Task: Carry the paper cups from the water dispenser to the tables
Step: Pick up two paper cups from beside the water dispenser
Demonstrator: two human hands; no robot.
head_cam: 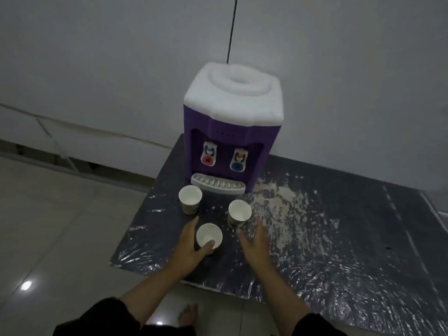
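Setting: a purple water dispenser (229, 132) with a white top stands at the back of a dark, foil-wrapped table (339, 238); pale scuffed patches mark the table to the dispenser's right.
Paper cups: three white cups stand upright and apart in front of the drip tray (218, 186). The far-left cup (190, 199) and the right cup (239, 213) are untouched; the nearest cup (209, 236) sits closest to the table's front edge.
Left hand (191, 248): wrapped around the nearest cup, fingers along its left wall and the thumb at the near rim; a grasp, with the cup seemingly not yet lifted.
Right hand (254, 238): open and holding nothing, fingers spread, just beside the right cup; contact with that cup cannot be told.
Contents: whether the cups hold water cannot be told in this dim view.
Risk, grip: a thin paper wall may buckle under a hard squeeze, spilling any contents.
Risk, thumb: pressure on the rim could tip the cup towards the person.
Risk, reach: the open right hand could knock the right cup over while closing on it.
Risk, surface: wrinkled foil may let a cup slide.
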